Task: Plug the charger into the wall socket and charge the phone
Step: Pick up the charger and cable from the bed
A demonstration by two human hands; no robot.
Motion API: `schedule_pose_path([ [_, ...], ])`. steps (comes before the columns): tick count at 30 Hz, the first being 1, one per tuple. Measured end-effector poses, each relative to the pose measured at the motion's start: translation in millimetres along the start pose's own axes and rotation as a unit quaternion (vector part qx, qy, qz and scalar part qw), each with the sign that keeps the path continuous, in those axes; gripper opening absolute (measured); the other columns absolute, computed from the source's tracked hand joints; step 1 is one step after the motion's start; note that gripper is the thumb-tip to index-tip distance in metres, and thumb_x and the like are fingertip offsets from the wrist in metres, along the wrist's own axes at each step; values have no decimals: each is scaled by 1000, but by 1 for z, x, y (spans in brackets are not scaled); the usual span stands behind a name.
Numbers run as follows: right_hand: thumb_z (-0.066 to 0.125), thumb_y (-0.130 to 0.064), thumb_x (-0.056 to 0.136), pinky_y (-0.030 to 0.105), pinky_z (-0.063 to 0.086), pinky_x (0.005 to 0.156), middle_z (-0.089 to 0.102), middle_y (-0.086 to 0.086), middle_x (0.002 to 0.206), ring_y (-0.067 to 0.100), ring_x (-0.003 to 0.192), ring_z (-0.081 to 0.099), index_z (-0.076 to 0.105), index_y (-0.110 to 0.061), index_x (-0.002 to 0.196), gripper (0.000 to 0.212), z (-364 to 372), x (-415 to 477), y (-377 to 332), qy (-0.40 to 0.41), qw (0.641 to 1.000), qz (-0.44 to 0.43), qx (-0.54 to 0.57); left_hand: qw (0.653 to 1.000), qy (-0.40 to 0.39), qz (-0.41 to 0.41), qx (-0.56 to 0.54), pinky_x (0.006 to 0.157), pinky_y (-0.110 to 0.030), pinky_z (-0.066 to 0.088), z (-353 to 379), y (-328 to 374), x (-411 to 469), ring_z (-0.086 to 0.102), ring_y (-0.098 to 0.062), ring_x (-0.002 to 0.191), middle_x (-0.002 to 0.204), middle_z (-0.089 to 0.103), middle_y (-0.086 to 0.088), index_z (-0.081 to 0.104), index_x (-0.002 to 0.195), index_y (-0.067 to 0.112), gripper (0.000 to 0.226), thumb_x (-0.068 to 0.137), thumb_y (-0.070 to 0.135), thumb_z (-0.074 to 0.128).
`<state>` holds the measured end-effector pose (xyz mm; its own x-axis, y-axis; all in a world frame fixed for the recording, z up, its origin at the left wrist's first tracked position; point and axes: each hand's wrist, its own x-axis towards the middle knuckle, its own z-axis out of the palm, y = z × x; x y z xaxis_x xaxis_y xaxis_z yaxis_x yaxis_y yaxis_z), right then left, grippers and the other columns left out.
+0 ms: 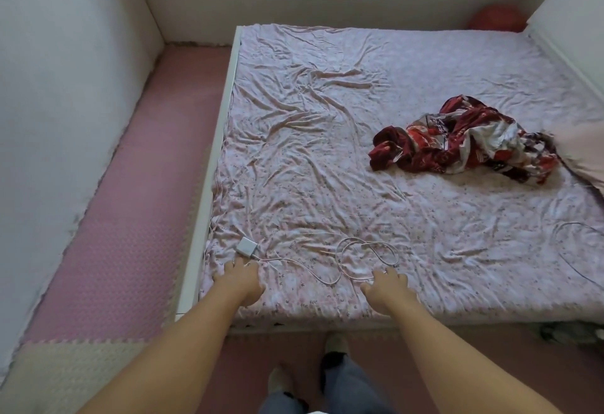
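A white charger block (247, 246) lies on the bed near its front left corner. Its white cable (356, 258) runs right across the sheet in loose loops. My left hand (240, 279) rests on the sheet just below the block, fingertips almost at it, fingers apart and holding nothing. My right hand (389, 286) lies flat beside the cable loops, fingers spread, nothing in its grip. No phone and no wall socket show in the head view.
The bed (327, 119) wears a wrinkled pink floral sheet. A crumpled red patterned cloth (464, 138) lies at the right, with another thin cable (568, 250) near the right edge. Pink foam mats (124, 217) cover the floor left of the white bed frame (209, 184).
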<state>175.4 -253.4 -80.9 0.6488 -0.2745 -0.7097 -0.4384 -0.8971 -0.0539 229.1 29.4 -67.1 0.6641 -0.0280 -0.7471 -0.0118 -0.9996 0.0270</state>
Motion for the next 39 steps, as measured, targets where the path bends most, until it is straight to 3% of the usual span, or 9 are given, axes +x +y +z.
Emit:
schedule_pose_path([
  [6,35,-46,96,53,28,110,10,11,161,36,144,12,28,-18,146,58,-18,44,6,-21,999,-22,-14,999,-3,-33,-3,110,-54,25,-11,17,19,23,-35,141,153,27,-13,26,146,27,57,94,44,43],
  [16,37,-44,97,55,29,110,6,11,162,38,145,9,18,-20,150,61,-24,120,24,-65,996,-50,-46,996,-29,-67,-59,114,-53,25,-1,43,69,17,-34,144,157,19,-13,23,149,24,61,93,37,43],
  [22,39,-40,96,52,30,110,17,13,158,36,143,15,27,-15,146,57,13,169,16,-57,997,-38,-30,994,-39,-72,-79,113,-51,28,20,33,136,15,-35,145,157,19,-15,23,150,23,62,93,36,46],
  [24,38,-37,96,52,31,109,19,14,157,36,141,17,30,-16,143,53,32,186,16,-49,998,-29,-23,994,-25,-65,-81,113,-51,27,35,29,163,16,-36,145,157,20,-15,26,149,22,62,92,35,48],
  [33,37,-43,95,57,20,112,7,17,160,40,144,3,15,-21,149,63,143,270,16,30,999,37,1,982,96,-94,-132,114,-56,21,119,16,273,10,-40,143,157,10,-18,26,148,19,63,91,28,51],
  [39,31,-46,96,61,26,106,5,9,161,38,144,3,22,-29,147,55,194,316,18,97,985,110,95,956,155,-121,-217,110,-60,20,157,8,326,5,-37,144,157,5,-19,21,148,17,65,92,27,52],
])
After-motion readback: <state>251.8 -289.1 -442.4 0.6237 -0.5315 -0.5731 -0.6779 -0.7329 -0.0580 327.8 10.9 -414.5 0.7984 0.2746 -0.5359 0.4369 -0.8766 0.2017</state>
